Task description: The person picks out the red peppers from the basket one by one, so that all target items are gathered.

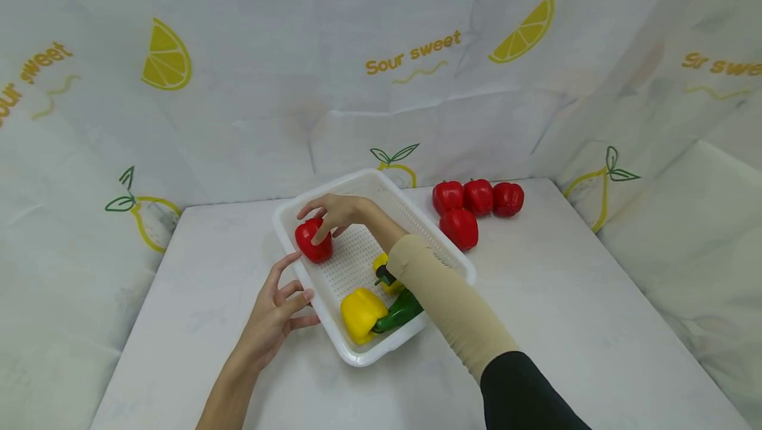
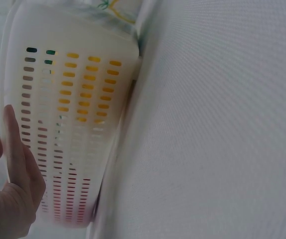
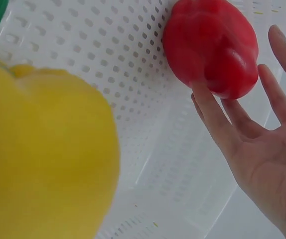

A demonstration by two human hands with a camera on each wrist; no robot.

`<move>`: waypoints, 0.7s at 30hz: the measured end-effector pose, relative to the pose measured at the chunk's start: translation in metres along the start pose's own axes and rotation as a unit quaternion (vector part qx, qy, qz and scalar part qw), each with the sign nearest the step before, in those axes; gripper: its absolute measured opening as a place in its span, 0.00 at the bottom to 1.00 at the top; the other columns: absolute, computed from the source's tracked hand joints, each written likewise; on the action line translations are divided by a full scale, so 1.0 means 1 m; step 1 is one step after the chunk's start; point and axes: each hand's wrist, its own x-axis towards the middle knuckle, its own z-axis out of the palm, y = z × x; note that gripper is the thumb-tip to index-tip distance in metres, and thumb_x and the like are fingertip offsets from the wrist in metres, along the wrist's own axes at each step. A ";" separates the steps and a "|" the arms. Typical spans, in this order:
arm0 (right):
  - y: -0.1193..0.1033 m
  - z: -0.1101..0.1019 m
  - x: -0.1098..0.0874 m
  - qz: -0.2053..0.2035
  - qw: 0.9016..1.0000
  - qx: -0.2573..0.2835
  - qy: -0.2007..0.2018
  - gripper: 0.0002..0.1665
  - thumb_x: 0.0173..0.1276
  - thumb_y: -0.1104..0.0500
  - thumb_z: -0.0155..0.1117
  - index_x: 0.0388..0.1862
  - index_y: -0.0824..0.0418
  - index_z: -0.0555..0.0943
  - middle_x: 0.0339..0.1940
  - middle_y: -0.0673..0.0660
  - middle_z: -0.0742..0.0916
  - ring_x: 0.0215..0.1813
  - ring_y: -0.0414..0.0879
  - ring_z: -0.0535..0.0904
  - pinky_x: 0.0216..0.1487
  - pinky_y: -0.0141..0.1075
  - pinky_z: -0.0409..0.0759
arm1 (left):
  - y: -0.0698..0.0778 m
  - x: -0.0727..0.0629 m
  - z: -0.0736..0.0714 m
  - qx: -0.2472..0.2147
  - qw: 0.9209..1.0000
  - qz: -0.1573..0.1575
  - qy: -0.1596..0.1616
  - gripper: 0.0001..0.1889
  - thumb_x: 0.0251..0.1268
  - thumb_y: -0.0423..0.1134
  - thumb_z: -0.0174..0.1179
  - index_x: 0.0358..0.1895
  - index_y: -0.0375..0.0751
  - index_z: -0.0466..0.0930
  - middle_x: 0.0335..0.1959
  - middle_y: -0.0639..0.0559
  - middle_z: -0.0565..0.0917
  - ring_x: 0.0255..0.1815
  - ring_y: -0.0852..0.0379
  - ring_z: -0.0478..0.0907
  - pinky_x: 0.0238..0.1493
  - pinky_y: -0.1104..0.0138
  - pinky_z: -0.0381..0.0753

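A white perforated plastic basket (image 1: 437, 235) stands at an angle on the table. My right hand (image 1: 342, 210) reaches into its far left part, over a red bell pepper (image 1: 313, 240). In the right wrist view its loosely spread fingers touch the side of that pepper, and some fingertips are apart from it. My left hand (image 1: 276, 314) is at the basket's left side, fingers fairly straight against the rim and outer wall. A yellow bell pepper (image 1: 362, 314) and a green pepper (image 1: 405, 309) lie in the near end. Another yellow pepper (image 1: 381, 262) is partly hidden by my right forearm.
Several red bell peppers (image 1: 460, 229) are grouped on the white table (image 1: 565, 324), to the right of the basket near the back edge. Behind the table hangs a white sheet (image 1: 262, 86) with lemon prints.
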 end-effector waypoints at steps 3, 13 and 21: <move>0.001 0.000 0.002 0.006 1.000 0.015 -0.007 0.41 0.67 0.63 0.78 0.78 0.50 0.76 0.81 0.63 0.74 0.74 0.59 0.75 0.75 0.57 0.84 | 0.000 0.000 0.000 0.001 1.000 0.000 0.002 0.42 0.79 0.34 0.62 0.87 0.58 0.49 0.55 0.47 0.84 0.51 0.51 0.94 0.50 0.52 0.95; 0.013 0.000 0.005 0.033 0.998 0.048 -0.016 0.44 0.64 0.64 0.81 0.78 0.48 0.76 0.82 0.62 0.73 0.72 0.59 0.77 0.70 0.53 0.88 | 0.000 0.000 0.001 0.006 1.000 -0.009 0.011 0.43 0.78 0.35 0.63 0.86 0.58 0.49 0.57 0.45 0.84 0.51 0.51 0.94 0.50 0.53 0.95; 0.016 0.001 0.005 0.032 0.998 0.054 -0.008 0.41 0.65 0.64 0.80 0.76 0.50 0.77 0.80 0.62 0.75 0.69 0.59 0.80 0.68 0.51 0.89 | 0.000 0.000 0.002 0.007 1.000 -0.005 0.012 0.43 0.78 0.34 0.63 0.87 0.58 0.49 0.56 0.46 0.84 0.51 0.52 0.94 0.49 0.52 0.95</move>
